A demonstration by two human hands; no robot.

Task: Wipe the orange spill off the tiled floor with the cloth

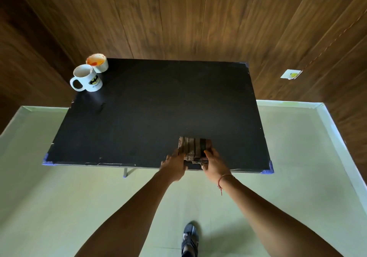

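A folded brown striped cloth (193, 147) lies on the black table (139, 113) close to its near edge. My left hand (174, 164) holds the cloth's left side and my right hand (214, 164) holds its right side. Both arms reach forward over the pale tiled floor (59, 207). No orange spill shows on the part of the floor in view.
At the table's far left corner stand a white mug with a bat logo (86, 78) and a white cup with orange residue inside (97, 62). Wood-panelled walls rise behind, with a wall socket (291, 74) on the right. My sandalled foot (190, 239) is on the floor below.
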